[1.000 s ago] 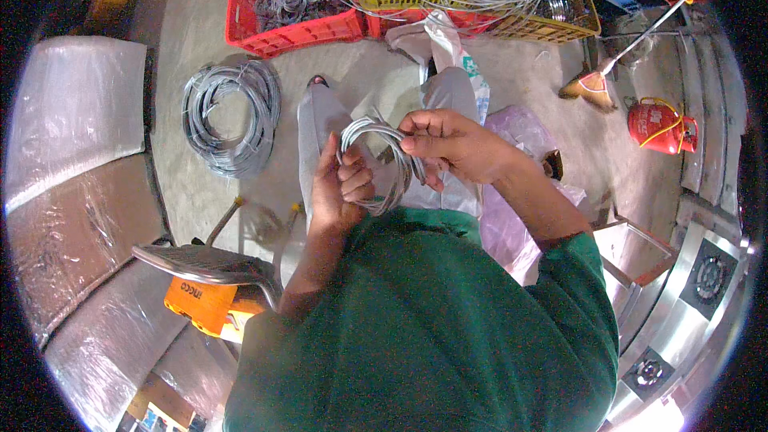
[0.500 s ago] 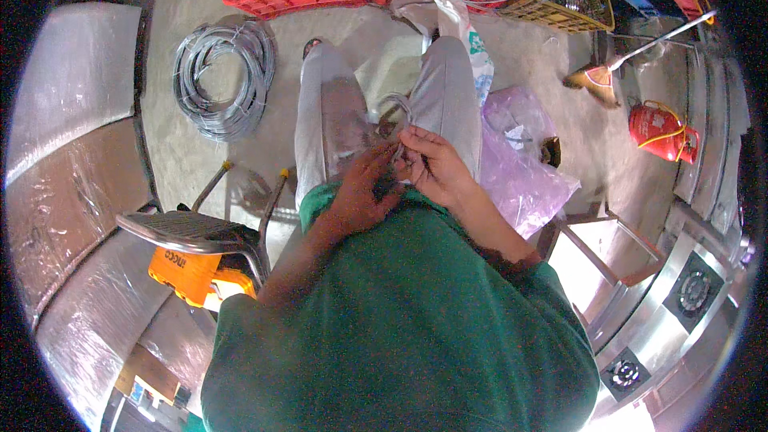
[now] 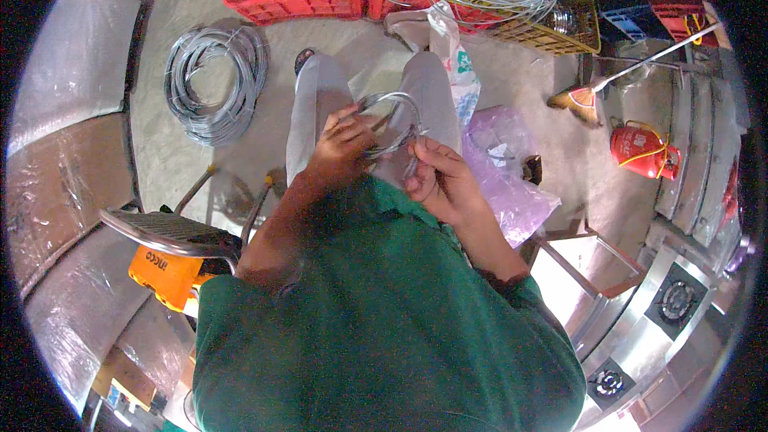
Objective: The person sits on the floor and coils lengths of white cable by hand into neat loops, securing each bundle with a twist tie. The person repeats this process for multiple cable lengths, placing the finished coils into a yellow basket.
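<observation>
A small ring of grey wire (image 3: 392,97), wound in several turns, is held up over my lap between both hands. My left hand (image 3: 342,146) has its fingers curled round the ring's left side; motion blurs it slightly. At the ring's right side my right hand (image 3: 442,178) pinches the wire between thumb and fingers, near a short end that sticks out. Below the ring are my grey trouser legs (image 3: 432,84).
A large wire coil (image 3: 214,86) lies on the floor at left. Ahead stand a red crate (image 3: 296,6) of small coils and a yellow crate (image 3: 512,28) with loose wire. A purple plastic bag (image 3: 512,184), a broom (image 3: 580,104) and a red cylinder (image 3: 640,150) are at right; a stool (image 3: 160,234) is at left.
The wire ring has risen into fuller view above my lap. My left hand has moved up and left onto its far side, apart from the right hand, which keeps its pinch.
</observation>
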{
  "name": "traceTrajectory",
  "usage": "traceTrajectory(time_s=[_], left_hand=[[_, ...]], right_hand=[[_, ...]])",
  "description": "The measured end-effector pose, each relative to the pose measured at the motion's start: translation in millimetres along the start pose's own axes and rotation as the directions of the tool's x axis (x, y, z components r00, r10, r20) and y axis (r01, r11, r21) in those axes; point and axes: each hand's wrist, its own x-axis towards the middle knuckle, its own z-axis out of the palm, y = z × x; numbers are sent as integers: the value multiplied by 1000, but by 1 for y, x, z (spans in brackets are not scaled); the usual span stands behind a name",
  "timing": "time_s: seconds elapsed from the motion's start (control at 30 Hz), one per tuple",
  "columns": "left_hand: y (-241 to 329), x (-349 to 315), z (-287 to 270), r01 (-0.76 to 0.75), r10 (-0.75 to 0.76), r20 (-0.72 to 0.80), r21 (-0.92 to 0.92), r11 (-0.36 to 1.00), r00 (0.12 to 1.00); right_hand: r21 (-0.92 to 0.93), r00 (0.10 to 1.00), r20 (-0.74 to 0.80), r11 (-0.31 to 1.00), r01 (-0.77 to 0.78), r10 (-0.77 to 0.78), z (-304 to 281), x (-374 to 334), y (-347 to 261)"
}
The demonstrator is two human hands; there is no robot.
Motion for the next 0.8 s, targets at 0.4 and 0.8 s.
traceTrajectory(time_s=[0.4, 0.8], left_hand=[[56, -32, 1, 349, -355, -12, -159, 924, 935], [61, -24, 5, 379, -375, 57, -154, 912, 925]], right_hand=[[-96, 956, -243, 985, 146, -166, -12, 10, 36], [-233, 891, -449, 954, -188, 67, -19, 4, 21]])
